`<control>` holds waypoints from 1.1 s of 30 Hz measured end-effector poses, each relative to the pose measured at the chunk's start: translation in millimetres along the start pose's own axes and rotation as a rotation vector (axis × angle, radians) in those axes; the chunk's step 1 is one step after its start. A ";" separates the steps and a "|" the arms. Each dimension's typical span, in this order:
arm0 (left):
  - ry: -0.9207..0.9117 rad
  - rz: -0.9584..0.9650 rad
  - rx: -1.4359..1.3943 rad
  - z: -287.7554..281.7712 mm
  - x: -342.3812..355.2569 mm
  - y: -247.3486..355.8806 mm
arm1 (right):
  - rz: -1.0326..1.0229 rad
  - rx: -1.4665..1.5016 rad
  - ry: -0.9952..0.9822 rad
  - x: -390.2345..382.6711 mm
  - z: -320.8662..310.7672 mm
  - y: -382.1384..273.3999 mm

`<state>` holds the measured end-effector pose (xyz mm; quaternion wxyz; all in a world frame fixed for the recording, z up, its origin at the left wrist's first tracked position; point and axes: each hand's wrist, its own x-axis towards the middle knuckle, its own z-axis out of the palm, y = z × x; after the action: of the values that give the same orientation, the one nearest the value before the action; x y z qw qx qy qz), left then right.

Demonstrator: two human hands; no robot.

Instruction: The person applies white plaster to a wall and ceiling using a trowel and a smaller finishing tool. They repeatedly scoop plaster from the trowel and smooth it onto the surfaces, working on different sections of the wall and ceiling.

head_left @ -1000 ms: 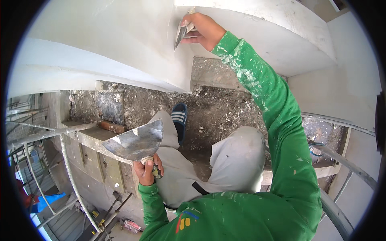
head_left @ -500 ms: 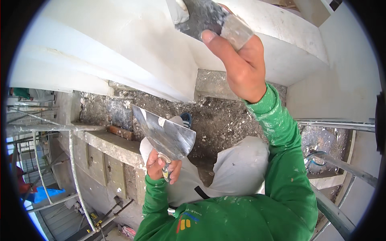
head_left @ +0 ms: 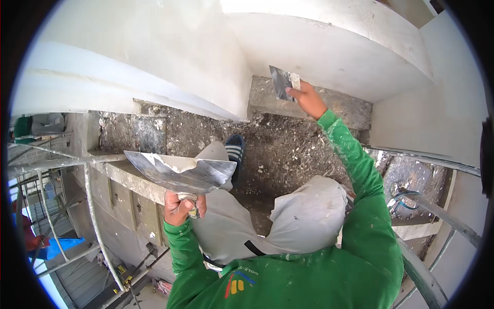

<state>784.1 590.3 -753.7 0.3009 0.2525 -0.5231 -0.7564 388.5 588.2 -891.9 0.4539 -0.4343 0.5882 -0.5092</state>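
My left hand (head_left: 184, 207) is closed round the short handle of a wide metal taping knife (head_left: 180, 172), its blade broad and turned up in front of my lap. A strip of white putty lies along the blade. Further out and to the right, my right hand (head_left: 307, 98) grips a smaller putty knife (head_left: 283, 82), thumb on the pale strip at its base, and its grey blade points to the upper left. That blade is just in front of the white wall (head_left: 329, 56); whether it touches the wall I cannot tell.
Rough ground (head_left: 288, 149) spattered with white lies below, with my sandal (head_left: 234, 153) on it. Scaffold pipes (head_left: 95, 221) stand on the left, and a metal pipe (head_left: 447, 213) runs along the right. A concrete ledge (head_left: 128, 180) passes beneath the taping knife.
My right hand has come down from the upper wall with the putty knife, which now appears smaller and further off. The left hand has shifted left, tilting the taping knife so its putty shows.
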 end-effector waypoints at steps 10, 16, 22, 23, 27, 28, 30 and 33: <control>0.142 -0.058 0.014 -22.7 -6.0 -26.7 | 0.569 0.545 0.219 115.6 74.3 140.8; 0.239 -0.037 -0.081 -29.4 -9.9 -25.1 | 0.540 0.426 0.163 134.9 83.7 137.1; 0.185 -0.037 -0.071 -36.3 -6.4 -22.5 | 0.507 0.330 0.169 136.0 87.5 85.5; 0.168 -0.035 -0.064 -36.4 -5.9 -22.1 | 0.490 0.321 0.147 132.7 85.3 69.0; 0.109 -0.032 -0.083 -35.2 -1.7 -24.1 | 0.346 0.334 0.036 117.5 68.7 -18.9; 0.083 -0.031 -0.069 -35.0 -0.3 -24.8 | 0.323 0.324 0.034 115.0 66.1 -44.8; 0.060 -0.023 -0.052 -33.9 3.0 -26.5 | 0.242 0.324 0.011 108.3 62.9 -97.3; 0.023 -0.017 -0.079 -29.1 8.5 -29.2 | 0.099 0.314 0.004 99.1 60.7 -174.0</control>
<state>792.9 573.6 -791.3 0.3099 0.2536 -0.4873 -0.7760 435.3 461.2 -732.3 0.5396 -0.3274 0.5231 -0.5727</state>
